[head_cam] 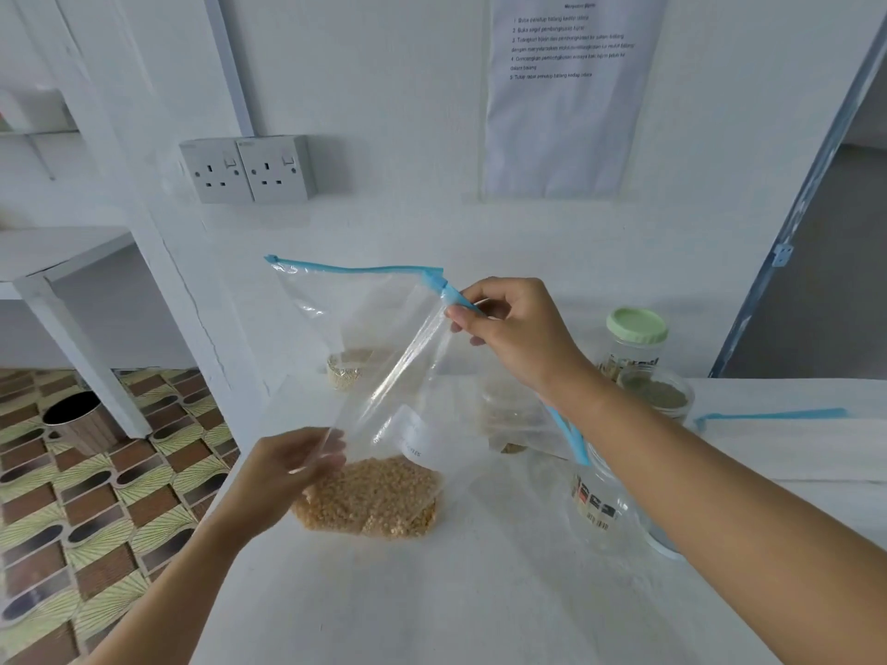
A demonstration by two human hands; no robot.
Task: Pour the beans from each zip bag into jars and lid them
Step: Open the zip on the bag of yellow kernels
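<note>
White table (pixel 432 611), zip bag (pixel 369 324) — tan beans (pixel 372 501)

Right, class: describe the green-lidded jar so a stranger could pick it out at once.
Start at the white table and look to its far right, near the blue-grey door frame. Of the jars there, it is the rearmost jar, the only one capped with a pale green lid.

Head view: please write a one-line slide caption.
Right hand pinches the blue zip strip of a clear plastic bag of tan beans; left hand grips its side.
</note>
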